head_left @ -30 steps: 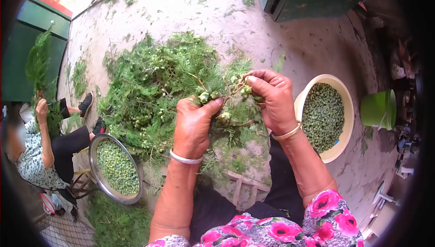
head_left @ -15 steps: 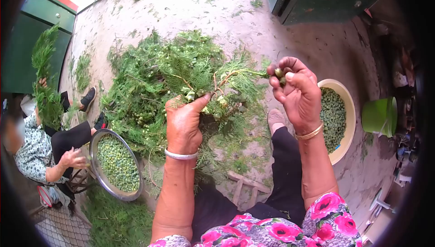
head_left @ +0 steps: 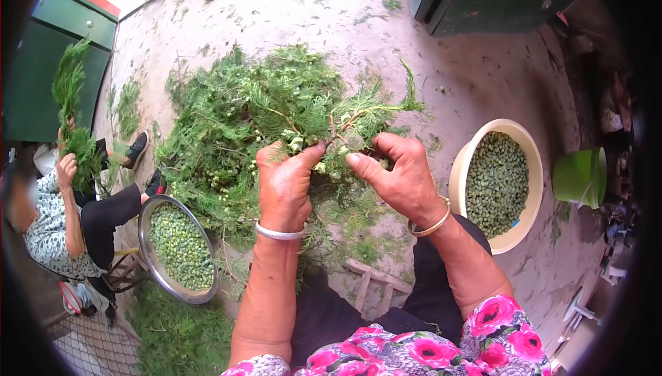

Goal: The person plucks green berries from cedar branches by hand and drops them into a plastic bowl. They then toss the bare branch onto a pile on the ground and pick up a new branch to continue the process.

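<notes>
My left hand (head_left: 283, 186), with a silvery bangle at the wrist, is closed on the stem of an evergreen branch (head_left: 358, 115) with flat, scaly sprays like arborvitae. Pale green cones sit on the twigs beside its thumb. Close on the right is my right hand (head_left: 401, 177), its fingers curled and its thumb against a green cone (head_left: 346, 158) on the branch. Something dark green shows between that thumb and the fingers, partly hidden. Beneath both hands lies a heap of cut branches (head_left: 221, 124).
A cream basin (head_left: 458, 186) of green cones stands on the right, near a lime-green bucket (head_left: 579, 177). On the left, a seated person (head_left: 62, 228) holds a branch beside a metal bowl (head_left: 145, 234) of cones. A wooden stool (head_left: 376, 276) is between my legs.
My right hand has come down and left from beside the basin to the branch, with the palm turned down. The co-worker's lower hand has risen to their branch.
</notes>
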`<state>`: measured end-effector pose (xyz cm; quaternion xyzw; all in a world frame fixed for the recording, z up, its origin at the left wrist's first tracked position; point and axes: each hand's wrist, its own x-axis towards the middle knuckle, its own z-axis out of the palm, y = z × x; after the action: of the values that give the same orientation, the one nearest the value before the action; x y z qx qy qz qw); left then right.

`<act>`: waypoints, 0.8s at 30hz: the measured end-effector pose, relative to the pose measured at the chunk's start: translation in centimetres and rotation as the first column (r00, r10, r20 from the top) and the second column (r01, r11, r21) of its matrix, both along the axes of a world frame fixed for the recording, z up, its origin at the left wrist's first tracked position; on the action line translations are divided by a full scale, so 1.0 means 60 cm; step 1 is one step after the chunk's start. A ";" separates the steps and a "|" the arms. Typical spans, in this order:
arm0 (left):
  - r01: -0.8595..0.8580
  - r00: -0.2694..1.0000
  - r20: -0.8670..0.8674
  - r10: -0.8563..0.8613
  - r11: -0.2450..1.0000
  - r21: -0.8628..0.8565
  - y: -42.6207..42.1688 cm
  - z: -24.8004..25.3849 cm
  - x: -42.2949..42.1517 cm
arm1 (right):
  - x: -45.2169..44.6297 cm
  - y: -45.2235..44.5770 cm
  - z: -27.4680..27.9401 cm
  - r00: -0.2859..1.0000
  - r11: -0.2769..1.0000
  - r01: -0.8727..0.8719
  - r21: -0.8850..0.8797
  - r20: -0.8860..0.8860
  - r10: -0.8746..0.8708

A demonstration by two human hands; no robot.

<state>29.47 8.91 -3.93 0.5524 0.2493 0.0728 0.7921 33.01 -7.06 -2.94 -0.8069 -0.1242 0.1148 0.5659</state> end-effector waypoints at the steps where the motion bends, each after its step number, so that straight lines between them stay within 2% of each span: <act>1: 0.002 1.000 0.000 -0.002 1.000 0.000 -0.001 0.002 0.000 | 0.001 -0.001 0.002 1.000 1.000 0.002 0.000 0.000 -0.002; 4: 0.022 0.999 -0.027 -0.021 0.999 0.043 -0.003 0.005 -0.001 | -0.002 -0.001 -0.004 0.999 0.999 -0.045 -0.025 -0.020 0.044; 6: 0.013 1.000 -0.020 -0.012 0.999 0.035 -0.006 0.004 -0.002 | -0.008 0.010 -0.024 0.993 0.992 0.109 0.068 -0.044 -0.107; 7: 0.015 1.000 -0.021 -0.014 0.999 0.034 -0.008 0.002 -0.002 | -0.008 0.011 -0.023 0.993 0.992 0.111 0.066 -0.046 -0.108; 9: 0.028 1.000 -0.006 -0.028 0.999 0.028 -0.009 -0.001 -0.002 | -0.004 0.011 -0.018 0.976 0.972 0.153 0.176 -0.184 -0.120; 12: 0.047 0.999 -0.006 -0.047 0.998 0.048 -0.012 0.003 -0.001 | -0.002 0.011 -0.007 0.968 0.966 0.124 0.225 -0.243 -0.068; 16: 0.062 0.998 -0.011 -0.062 0.998 0.029 -0.010 0.008 0.001 | -0.005 0.010 -0.015 0.971 0.973 0.123 0.196 -0.227 -0.077; 18: 0.100 0.995 -0.029 -0.098 0.991 0.093 -0.004 0.006 -0.002 | 0.000 -0.003 -0.019 0.933 0.970 0.062 0.235 -0.360 0.027; 19: 0.061 0.998 -0.018 -0.060 0.995 0.082 -0.004 0.004 -0.002 | 0.003 -0.007 -0.017 0.932 0.970 0.062 0.235 -0.362 0.028; 21: 0.042 0.999 -0.023 -0.040 0.996 0.078 -0.006 0.003 -0.001 | 0.009 -0.012 -0.003 0.779 0.945 0.078 0.317 -0.611 0.141; 23: 0.023 0.999 -0.026 -0.021 0.997 0.075 -0.002 -0.005 0.002 | 0.007 -0.016 0.010 0.797 0.939 0.015 0.343 -0.572 0.195; 24: -0.006 0.999 0.034 0.000 0.981 0.195 0.007 -0.017 0.002 | 0.004 -0.018 0.018 0.811 0.930 -0.049 0.363 -0.529 0.249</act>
<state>29.60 9.35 -4.95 0.6259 0.2282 0.1074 0.7380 33.23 -8.14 -1.86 -0.6161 -0.0319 0.3713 0.6939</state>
